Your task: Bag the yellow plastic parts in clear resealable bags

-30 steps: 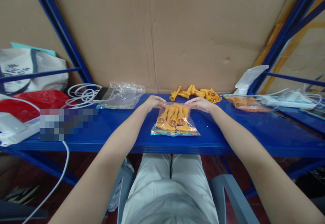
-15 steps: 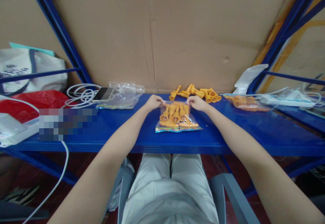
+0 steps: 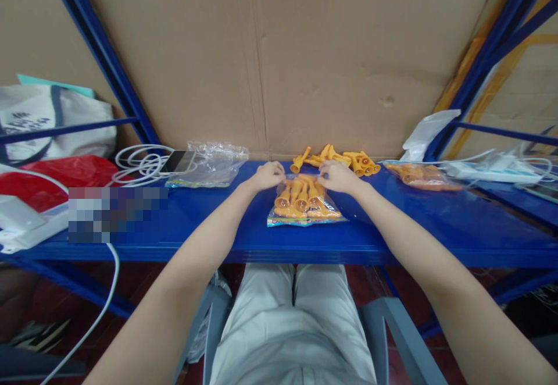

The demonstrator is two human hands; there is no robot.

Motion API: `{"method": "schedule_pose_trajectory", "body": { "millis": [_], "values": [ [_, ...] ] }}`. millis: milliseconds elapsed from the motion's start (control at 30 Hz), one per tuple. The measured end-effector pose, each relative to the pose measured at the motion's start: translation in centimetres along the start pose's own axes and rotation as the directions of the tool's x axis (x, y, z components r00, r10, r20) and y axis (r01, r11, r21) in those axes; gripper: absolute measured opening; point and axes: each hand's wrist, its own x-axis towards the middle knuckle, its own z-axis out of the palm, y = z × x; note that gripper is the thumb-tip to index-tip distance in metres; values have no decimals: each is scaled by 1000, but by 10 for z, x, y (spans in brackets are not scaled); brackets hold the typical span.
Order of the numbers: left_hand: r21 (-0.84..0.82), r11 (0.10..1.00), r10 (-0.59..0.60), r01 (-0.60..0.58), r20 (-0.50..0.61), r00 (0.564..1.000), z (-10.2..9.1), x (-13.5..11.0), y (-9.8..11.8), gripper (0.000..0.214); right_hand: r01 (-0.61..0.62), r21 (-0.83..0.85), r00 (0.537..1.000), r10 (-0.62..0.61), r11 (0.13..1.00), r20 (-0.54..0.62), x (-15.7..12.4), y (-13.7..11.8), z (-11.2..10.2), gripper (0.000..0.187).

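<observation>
Clear flat plastic bag (image 3: 300,221) packed with orange horn-shaped pieces (image 3: 301,203) lies mid-table on the blue metal table (image 3: 457,222). Bent fingers of the left hand (image 3: 268,176) meet its eleven o'clock corner, those of the right hand (image 3: 339,177) its one o'clock corner; I cannot tell whether either pinches the film. Loose orange horn-shaped pieces (image 3: 332,153) lie beyond, toward one o'clock; a crumpled clear plastic bag (image 3: 213,170) sits toward ten.

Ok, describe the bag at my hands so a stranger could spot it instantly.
Midway along the blue table are the left hand and right hand. Beside them lies a clear bag of orange pieces, colourful strip nearest the chair. Unlike the filled bag farther right, it lies right at both hands.
</observation>
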Motion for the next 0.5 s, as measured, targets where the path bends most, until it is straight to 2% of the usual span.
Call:
{"method": "schedule_pose_trajectory", "body": {
  "millis": [67,133,233,333,500],
  "values": [
    [145,989,16,-13,-24,1000,2,-2,4,19,-6,-40,1000,5,999,-21,-1,-6,-1,15],
    [217,975,49,-43,-21,999,7,-3,6,18,-4,-59,999,1,998,-36,-1,-12,-1,12],
    [165,984,66,-72,42,997,12,-2,6,16,22,-47,999,-24,999,-38,-1,-16,-1,11],
    [96,994,46,-54,89,995,15,-1,5,19,48,35,999,-49,998,11,0,-18,0,16],
    [137,990,18,-37,138,990,15,0,9,31,38,166,998,-45,985,39,2,-17,4,20]
  ]
}}
